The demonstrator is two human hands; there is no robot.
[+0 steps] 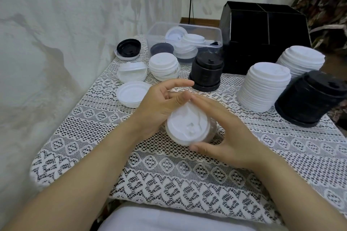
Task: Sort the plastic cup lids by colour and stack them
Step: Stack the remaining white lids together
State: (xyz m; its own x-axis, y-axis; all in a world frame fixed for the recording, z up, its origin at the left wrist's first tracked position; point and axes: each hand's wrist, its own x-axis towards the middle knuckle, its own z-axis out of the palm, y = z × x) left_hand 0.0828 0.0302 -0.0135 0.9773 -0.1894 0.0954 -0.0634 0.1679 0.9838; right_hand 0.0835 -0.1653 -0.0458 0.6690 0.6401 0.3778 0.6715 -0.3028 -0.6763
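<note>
A small bundle of white lids (187, 127) is held above the table's middle between both hands. My left hand (159, 105) cups its left side, thumb and fingers curled round it. My right hand (223, 133) holds its right side, fingers stretched over the top and thumb under the near rim. Sorted piles stand around: two tall white stacks (262, 88) (302, 62) and a tall black stack (309, 99) on the right, a black stack (206, 73) in the middle, and a short white stack (164, 66) behind my hands.
A clear plastic tub (206, 31) at the back holds mixed white and black lids. A black divided box (262, 37) stands at the back right. Clear lids (132, 71) (131, 93) and a black lid on a clear one (128, 48) lie at the left. A lace cloth (169, 174) covers the table.
</note>
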